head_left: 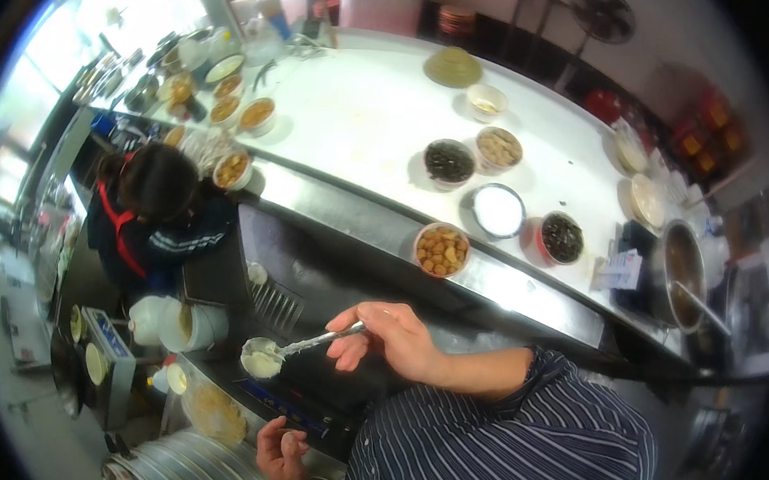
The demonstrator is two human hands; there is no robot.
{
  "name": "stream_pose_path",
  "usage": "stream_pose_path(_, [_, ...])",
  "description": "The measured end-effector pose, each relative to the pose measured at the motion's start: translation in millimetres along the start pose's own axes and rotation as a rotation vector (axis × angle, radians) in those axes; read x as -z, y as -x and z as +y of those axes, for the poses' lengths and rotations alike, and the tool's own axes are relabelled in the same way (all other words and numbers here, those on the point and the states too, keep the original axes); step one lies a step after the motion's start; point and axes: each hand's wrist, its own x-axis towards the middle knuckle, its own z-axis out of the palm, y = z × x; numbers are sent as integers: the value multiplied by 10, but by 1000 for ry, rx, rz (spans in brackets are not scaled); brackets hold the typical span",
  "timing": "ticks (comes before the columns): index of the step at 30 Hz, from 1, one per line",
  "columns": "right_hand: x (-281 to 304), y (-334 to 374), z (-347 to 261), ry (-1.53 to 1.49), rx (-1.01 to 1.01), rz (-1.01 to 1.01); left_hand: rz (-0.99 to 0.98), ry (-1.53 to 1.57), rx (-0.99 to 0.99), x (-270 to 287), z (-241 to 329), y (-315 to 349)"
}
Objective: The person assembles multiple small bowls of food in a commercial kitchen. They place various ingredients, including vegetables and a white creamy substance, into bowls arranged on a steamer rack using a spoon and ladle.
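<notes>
My right hand (393, 339) is closed round the metal handle of a ladle (263, 359). Thick white batter or paste fills the ladle's bowl and coats part of its handle. The ladle hangs over a dark work surface, left of the hand. Lower down, my left hand (284, 459) has loosely bent fingers, apart from each other, with nothing visible in them. It is close to a dark appliance with a blue control strip (282, 408). A slotted metal rack or turner (277, 305) lies beyond the ladle.
A long white counter (349, 109) bears bowls of dark food (449, 162), brown chunks (441, 250) and white stuff (498, 211). At left a person (163, 197) bends over; white tubs (193, 326) stand nearby. Stacked metal trays (187, 477) are lower left, a large pot (682, 268) right.
</notes>
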Motion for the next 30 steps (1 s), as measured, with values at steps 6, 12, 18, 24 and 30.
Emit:
stream_pose_path(6, [246, 53, -42, -77, 73, 6, -76, -108, -11, -225, 151, -51])
stream_pose_path(12, [218, -8, 66, -115, -32, -55, -34, -142, -10, -184, 107, 131])
stream_pose_path(18, [1, -163, 254, -70, -172, -176, 106, -132, 67, -58, 44, 419])
stream_pose_path(24, [-380, -235, 648, -37, -354, -338, 238, -68, 236, 17, -69, 795])
stream_pose_path(30, [-779, -103, 1186, 105, -499, -532, 417, 165, 316, 73, -239, 1209])
